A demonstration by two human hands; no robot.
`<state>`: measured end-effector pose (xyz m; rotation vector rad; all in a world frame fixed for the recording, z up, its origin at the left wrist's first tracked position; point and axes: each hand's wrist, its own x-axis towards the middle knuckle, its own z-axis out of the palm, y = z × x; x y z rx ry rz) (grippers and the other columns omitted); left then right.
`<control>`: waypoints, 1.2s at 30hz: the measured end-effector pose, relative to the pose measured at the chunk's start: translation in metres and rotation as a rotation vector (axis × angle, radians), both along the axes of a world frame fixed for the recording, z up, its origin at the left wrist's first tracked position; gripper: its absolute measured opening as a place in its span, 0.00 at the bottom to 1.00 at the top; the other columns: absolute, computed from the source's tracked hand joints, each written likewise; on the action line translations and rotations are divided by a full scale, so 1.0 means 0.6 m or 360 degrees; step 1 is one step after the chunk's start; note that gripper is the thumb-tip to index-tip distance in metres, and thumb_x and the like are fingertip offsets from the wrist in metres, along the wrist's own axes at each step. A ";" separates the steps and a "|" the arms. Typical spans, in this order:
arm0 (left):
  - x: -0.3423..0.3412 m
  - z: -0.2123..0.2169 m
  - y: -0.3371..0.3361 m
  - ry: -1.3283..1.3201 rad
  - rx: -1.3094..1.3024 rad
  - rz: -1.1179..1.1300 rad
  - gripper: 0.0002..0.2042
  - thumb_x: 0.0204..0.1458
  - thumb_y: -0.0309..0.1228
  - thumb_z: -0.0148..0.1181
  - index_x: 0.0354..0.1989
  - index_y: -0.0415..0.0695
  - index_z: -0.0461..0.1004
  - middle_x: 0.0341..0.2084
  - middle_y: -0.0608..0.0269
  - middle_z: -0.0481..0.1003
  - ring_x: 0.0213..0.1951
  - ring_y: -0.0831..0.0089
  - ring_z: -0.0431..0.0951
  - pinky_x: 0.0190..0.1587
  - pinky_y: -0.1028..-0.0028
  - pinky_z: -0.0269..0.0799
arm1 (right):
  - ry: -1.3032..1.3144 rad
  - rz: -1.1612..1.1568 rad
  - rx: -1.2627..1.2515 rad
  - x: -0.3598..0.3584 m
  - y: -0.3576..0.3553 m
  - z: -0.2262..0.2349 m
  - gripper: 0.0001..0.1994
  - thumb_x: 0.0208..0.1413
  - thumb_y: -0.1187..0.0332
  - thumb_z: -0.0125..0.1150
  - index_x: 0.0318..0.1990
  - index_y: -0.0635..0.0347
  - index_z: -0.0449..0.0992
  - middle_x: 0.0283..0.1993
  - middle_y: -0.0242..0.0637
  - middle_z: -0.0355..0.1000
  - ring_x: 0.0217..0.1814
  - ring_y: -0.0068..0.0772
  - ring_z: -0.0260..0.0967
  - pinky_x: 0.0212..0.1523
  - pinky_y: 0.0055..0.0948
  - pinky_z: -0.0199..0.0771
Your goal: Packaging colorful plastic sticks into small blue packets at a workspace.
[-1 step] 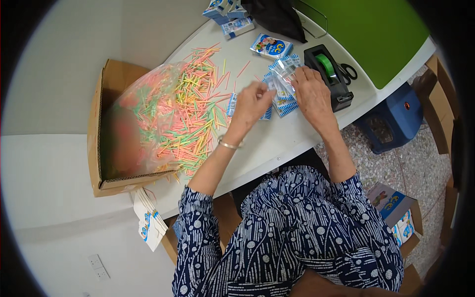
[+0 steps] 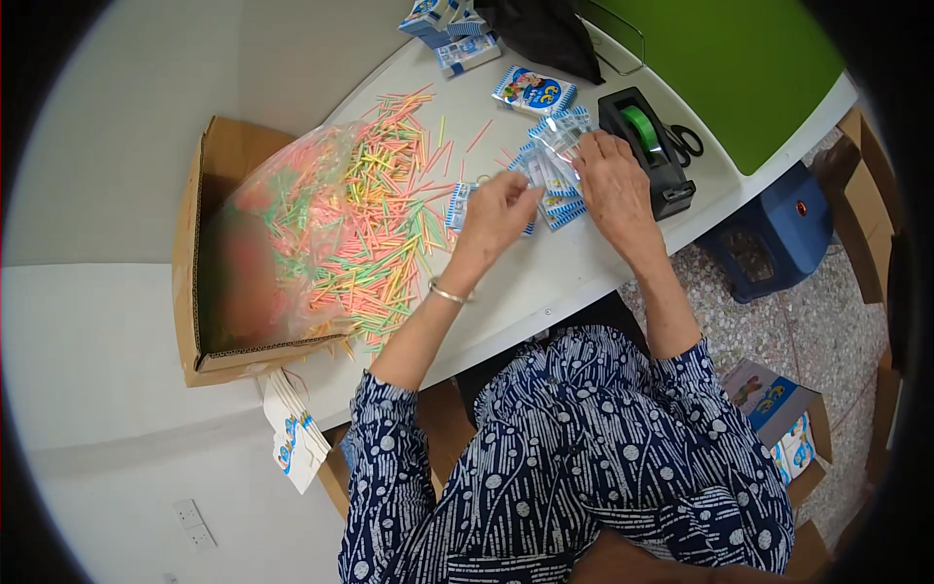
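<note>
My left hand (image 2: 498, 216), with a bracelet at the wrist, is held above the table with thumb and fingertips pinched together. What they hold, if anything, is too small to make out. Under and beside it lies a blue-and-white striped packet (image 2: 457, 206). My right hand (image 2: 618, 185) has its fingers curled together over the edge of a clear, blue-striped packet (image 2: 559, 136). Several more packets (image 2: 562, 209) overlap between the two hands. To the left spreads a large heap of thin pink, green and yellow sticks (image 2: 389, 214).
A cardboard box (image 2: 190, 253) with a plastic bag (image 2: 302, 195) of sticks lies at left. Right of my hand stands a black tape dispenser (image 2: 671, 190) beside scissors (image 2: 689, 141). Farther back are a filled packet (image 2: 535, 91), stacked packets (image 2: 467, 54) and a black bag (image 2: 545, 34). A blue stool (image 2: 778, 234) is at right.
My left hand has shifted slightly toward me, its fingertips still pinched. My right hand and the packets beneath it stay where they were.
</note>
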<state>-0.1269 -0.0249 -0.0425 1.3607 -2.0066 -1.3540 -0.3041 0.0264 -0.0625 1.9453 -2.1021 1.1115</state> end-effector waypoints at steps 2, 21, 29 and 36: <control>0.007 -0.006 0.016 0.0015 -0.0013 0.0051 0.21 0.54 0.36 0.60 0.46 0.28 0.68 0.32 0.55 0.76 0.33 0.74 0.77 0.36 0.76 0.74 | 0.0047 0.0040 -0.0029 0.005 -0.001 0.001 0.10 0.55 0.71 0.55 0.43 0.64 0.68 0.45 0.47 0.69 0.46 0.50 0.68 0.46 0.41 0.70; -0.081 0.023 -0.004 0.1006 0.0974 0.0618 0.14 0.55 0.33 0.58 0.44 0.37 0.70 0.37 0.60 0.76 0.34 0.74 0.78 0.34 0.76 0.75 | -0.0225 0.0169 0.0060 -0.010 0.011 -0.010 0.11 0.57 0.70 0.53 0.46 0.64 0.69 0.48 0.47 0.69 0.48 0.50 0.68 0.46 0.41 0.70; -0.106 0.005 0.002 0.1056 0.0651 0.0531 0.16 0.50 0.34 0.64 0.42 0.37 0.72 0.34 0.60 0.76 0.34 0.75 0.76 0.33 0.75 0.72 | -0.0344 0.0154 -0.0115 -0.003 0.020 -0.033 0.14 0.57 0.72 0.53 0.50 0.66 0.68 0.52 0.50 0.68 0.51 0.53 0.67 0.49 0.40 0.69; -0.119 0.005 0.004 0.1052 0.0412 0.0435 0.10 0.48 0.29 0.64 0.37 0.37 0.74 0.32 0.63 0.76 0.31 0.77 0.75 0.34 0.79 0.69 | -0.0514 0.0251 -0.0357 0.025 0.039 -0.039 0.17 0.56 0.79 0.50 0.54 0.66 0.66 0.55 0.51 0.66 0.56 0.52 0.65 0.54 0.39 0.67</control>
